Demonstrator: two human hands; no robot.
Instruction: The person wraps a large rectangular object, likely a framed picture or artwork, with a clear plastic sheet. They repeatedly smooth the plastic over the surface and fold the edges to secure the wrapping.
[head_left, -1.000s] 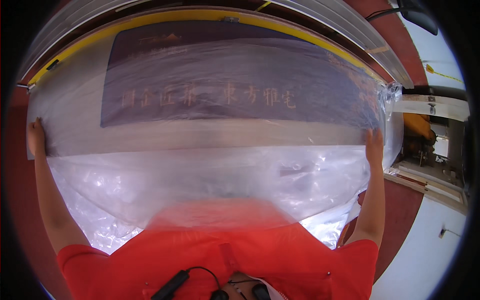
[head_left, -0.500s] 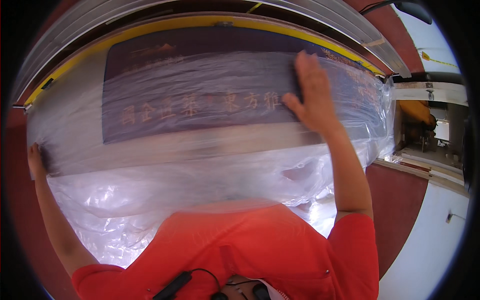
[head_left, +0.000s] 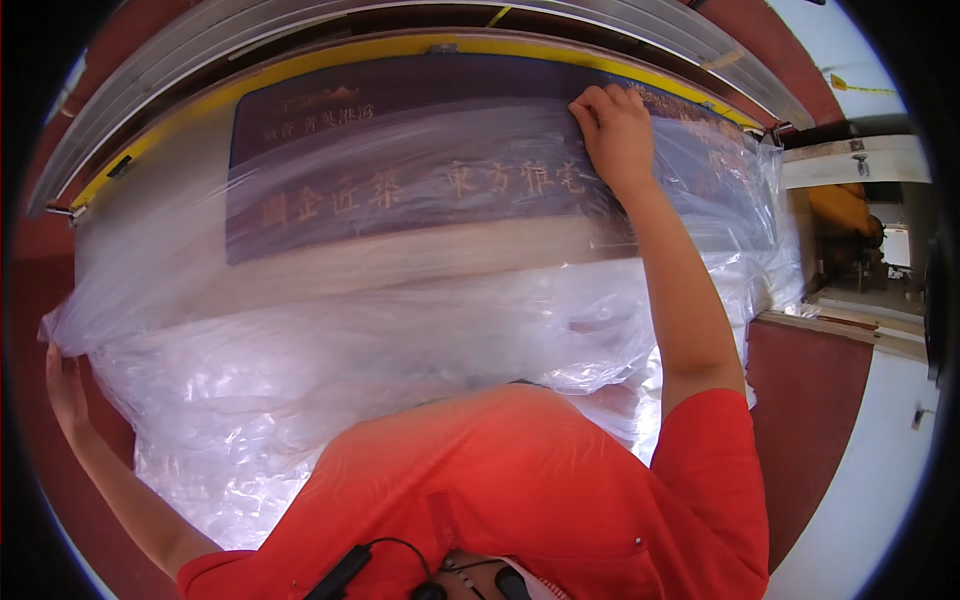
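Observation:
A large sheet of clear plastic film (head_left: 400, 300) lies in creases over a long panel with a dark purple-blue face (head_left: 480, 85) and gold lettering. My right hand (head_left: 618, 140) is over the panel's upper right part. Its fingers are curled and pinch the film near the upper edge. At the far left, my left hand (head_left: 66, 390) is low beside the panel's end. Its fingers point up and meet a corner of film drawn out past the panel; the fingertips are partly hidden. Loose film hangs down in front of my red shirt.
Along the far side runs a yellow edge strip (head_left: 340, 58) with small metal fittings, and beyond it curved-looking silver metal rails (head_left: 240, 42). On the right are a white frame bar (head_left: 850, 168), an opening with machinery, and a dark red floor (head_left: 800, 400).
My right hand has gone from flat and spread to pinching the film, shifting slightly upward. My left hand has moved down, with the film corner drawn outward. The film over the lettering has shifted.

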